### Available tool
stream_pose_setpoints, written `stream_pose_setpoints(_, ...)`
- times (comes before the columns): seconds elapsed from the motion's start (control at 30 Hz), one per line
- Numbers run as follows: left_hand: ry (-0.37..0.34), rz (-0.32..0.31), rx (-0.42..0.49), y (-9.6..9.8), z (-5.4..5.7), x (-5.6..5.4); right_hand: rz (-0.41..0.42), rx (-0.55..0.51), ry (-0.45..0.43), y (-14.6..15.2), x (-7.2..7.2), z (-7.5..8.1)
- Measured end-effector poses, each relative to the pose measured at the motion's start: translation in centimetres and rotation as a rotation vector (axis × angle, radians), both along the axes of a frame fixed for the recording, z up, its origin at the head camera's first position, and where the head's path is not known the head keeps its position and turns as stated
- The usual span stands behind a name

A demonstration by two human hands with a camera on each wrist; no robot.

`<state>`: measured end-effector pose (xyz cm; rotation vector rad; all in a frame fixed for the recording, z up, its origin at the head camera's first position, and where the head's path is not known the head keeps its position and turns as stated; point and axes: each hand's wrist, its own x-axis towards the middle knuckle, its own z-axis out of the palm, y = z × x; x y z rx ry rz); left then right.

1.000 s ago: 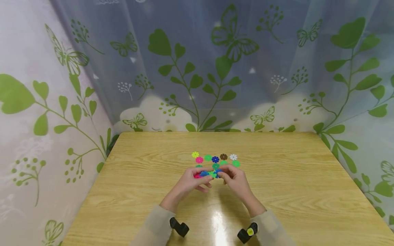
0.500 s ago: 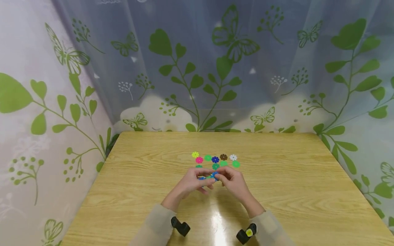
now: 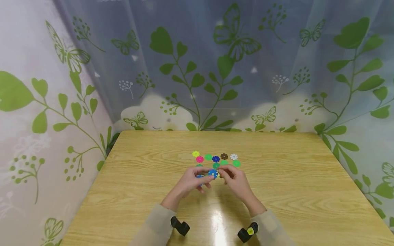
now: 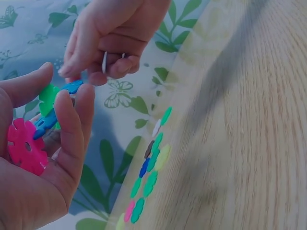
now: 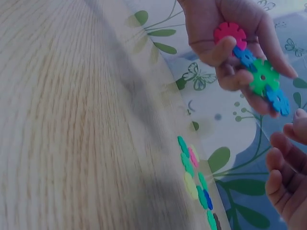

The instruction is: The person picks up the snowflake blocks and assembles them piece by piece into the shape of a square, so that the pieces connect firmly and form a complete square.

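My left hand (image 3: 192, 179) grips a short chain of slotted plastic discs. The chain runs from a pink disc (image 5: 230, 36) near the palm through a small blue disc (image 5: 246, 57) and a green disc (image 5: 264, 77) to a blue end disc (image 5: 279, 101). In the head view the blue end disc (image 3: 212, 174) faces up at the left fingertips. My right hand (image 3: 235, 177) is right beside that end, its fingers loosely curled. The right wrist view shows a small gap between the right hand's fingertips (image 5: 289, 130) and the chain.
Loose discs lie in rows on the wooden table (image 3: 277, 153) behind the hands, among them a yellow disc (image 3: 196, 153), a pink disc (image 3: 200, 159), a brown disc (image 3: 224, 156), a white disc (image 3: 234, 156) and several green ones. A leaf-patterned curtain (image 3: 197, 78) hangs behind the table.
The chain has turned, so the blue end disc now shows its flat face. My right fingers, earlier pinching that disc, have come off it slightly to the right.
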<state>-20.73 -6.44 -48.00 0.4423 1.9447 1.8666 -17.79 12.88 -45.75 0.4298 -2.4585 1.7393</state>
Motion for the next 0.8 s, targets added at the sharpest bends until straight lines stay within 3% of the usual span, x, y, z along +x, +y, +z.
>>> stream_pose_setpoints(0.2,0.036,0.038,-0.015,-0.3,0.0,0.0,-0.07,-0.01,-0.033,1.6,-1.9,-3.0)
stream_pose_setpoints(0.47,0.037,0.06,-0.014,-0.7,-0.2,-0.2,-0.102,0.108,-0.063,2.2,-4.3,-6.9)
stream_pose_setpoints(0.67,0.063,0.072,-0.017,-0.8,-0.2,-0.4,-0.142,0.173,-0.147,1.5,-5.5,-7.9)
stream_pose_setpoints(0.8,0.067,0.071,-0.008,-0.7,-0.2,-0.4,-0.133,0.309,-0.065,0.7,-5.8,-8.0)
